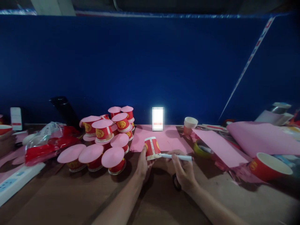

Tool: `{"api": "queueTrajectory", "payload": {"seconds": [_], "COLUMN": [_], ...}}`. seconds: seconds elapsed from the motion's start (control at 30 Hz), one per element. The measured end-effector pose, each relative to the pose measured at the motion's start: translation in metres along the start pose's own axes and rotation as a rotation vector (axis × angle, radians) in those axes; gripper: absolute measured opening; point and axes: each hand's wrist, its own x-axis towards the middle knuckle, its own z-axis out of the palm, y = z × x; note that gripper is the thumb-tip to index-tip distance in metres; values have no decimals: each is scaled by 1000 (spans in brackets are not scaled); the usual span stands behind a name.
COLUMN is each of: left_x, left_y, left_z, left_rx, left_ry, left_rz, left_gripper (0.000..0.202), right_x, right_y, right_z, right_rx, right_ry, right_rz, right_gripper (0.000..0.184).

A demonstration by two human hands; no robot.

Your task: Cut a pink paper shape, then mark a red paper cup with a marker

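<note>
My left hand (142, 164) is closed around a red paper cup (152, 147) with gold emblems and a white printed strip. The cup is upside down, slightly tilted, its rim low. In my right hand (184, 170) is a slim white pen (180, 157), held sideways with its tip at the cup's rim; what kind of pen it is cannot be made out. A dark ring (176, 182), like a scissors handle, shows beside my right hand. Left of my hands stand several red cups topped with pink paper cones (112, 157), some stacked behind.
Pink paper sheets (140, 137) lie ahead, with a blurred bright screen (158, 118) behind. At right are a paper cup (190, 123), a tape roll (202, 149), pink sheets (221, 148) and a red cup (269, 167). At left are a plastic bag (50, 142) and a power strip (21, 181).
</note>
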Motion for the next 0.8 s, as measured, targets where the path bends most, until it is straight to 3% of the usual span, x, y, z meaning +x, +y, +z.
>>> {"api": "queueTrajectory", "payload": {"seconds": [0.23, 0.43, 0.63, 0.8], "left_x": [5, 7, 5, 0], "left_y": [-4, -4, -4, -1], "left_z": [-8, -9, -7, -2], "left_rx": [58, 103, 80, 60], "left_ry": [-41, 50, 38, 54], "left_rz": [20, -11, -4, -30], "left_gripper": [43, 41, 38, 37], "right_x": [1, 0, -1, -1], "right_y": [2, 0, 1, 3], "right_z": [0, 0, 0, 0], "right_rx": [-15, -36, -79, 26], "right_ry": [26, -12, -32, -29], "right_rz": [36, 56, 31, 53], "right_gripper": [22, 21, 18, 20]}}
